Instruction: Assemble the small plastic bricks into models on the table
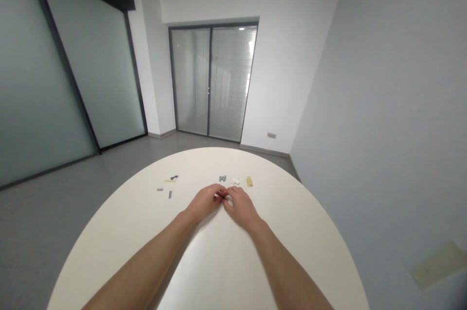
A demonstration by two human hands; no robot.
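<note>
My left hand (205,201) and my right hand (241,205) meet over the middle of the round table. Fingers of both are closed in a pinch round a small dark piece (224,197), mostly hidden by the fingertips, so its exact shape does not show. Just beyond the hands lie small parts that look like toy building bricks: grey pieces (222,178), white pieces (235,181) and yellowish pieces (249,181).
On the left of the white table (120,232) lie dark pieces (174,177), a thin yellowish strip (170,181), a small grey-brown piece (159,189) and a blue-grey piece (170,194). The table's rounded edge curves ahead. A wall (383,105) stands on the right.
</note>
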